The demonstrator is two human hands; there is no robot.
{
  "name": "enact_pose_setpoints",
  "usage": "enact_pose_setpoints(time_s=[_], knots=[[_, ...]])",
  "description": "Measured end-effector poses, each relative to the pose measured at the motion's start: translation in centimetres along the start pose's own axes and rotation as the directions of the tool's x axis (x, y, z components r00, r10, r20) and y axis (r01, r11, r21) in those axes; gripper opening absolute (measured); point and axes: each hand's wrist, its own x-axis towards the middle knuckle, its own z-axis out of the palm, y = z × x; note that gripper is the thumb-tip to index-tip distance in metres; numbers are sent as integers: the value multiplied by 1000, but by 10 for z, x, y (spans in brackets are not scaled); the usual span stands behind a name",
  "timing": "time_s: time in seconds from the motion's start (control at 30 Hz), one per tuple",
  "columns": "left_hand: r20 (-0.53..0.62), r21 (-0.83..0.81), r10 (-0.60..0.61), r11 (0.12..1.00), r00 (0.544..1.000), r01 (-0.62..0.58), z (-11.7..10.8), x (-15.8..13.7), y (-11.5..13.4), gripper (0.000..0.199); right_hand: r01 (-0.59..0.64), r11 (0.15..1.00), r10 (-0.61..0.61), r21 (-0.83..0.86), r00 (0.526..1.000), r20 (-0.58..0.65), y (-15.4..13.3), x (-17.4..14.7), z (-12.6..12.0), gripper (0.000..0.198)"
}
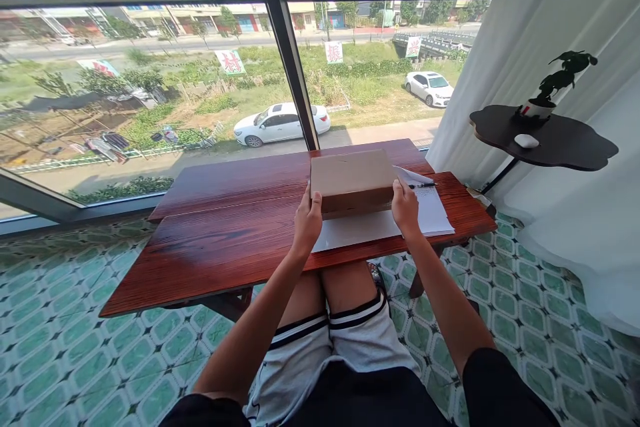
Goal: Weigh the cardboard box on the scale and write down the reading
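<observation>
A seated person's left hand (307,217) and right hand (405,209) were clamped on either end of a flat brown cardboard box (352,180) resting on white paper sheets (380,223) atop the red-brown wooden tabletop (225,240). The sheets, and apparently a pen (423,185), could have slid off if the box dragged them.

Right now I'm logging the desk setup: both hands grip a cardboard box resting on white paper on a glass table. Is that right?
Not quite: the table is red-brown wood, not glass, as the head view shows. The left hand and right hand do grip the cardboard box over white paper.
</observation>
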Motion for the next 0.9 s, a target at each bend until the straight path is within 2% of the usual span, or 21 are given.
enact_pose_setpoints(time_s=[0.23, 0.43, 0.9], knots=[[0, -13, -6, 1000, 1000, 6, 3, -1, -7, 61, -23, 1000, 23, 13, 1000, -17, 5, 2, 4, 58], [-1, -17, -15, 1000, 1000, 15, 6, -2, -13, 63, 5, 1000, -5, 20, 1000, -16, 12, 2, 5, 59], [16, -9, -26, 1000, 1000, 26, 7, -6, -14, 66, 16, 999, -15, 29, 1000, -13, 16, 0, 3, 58]])
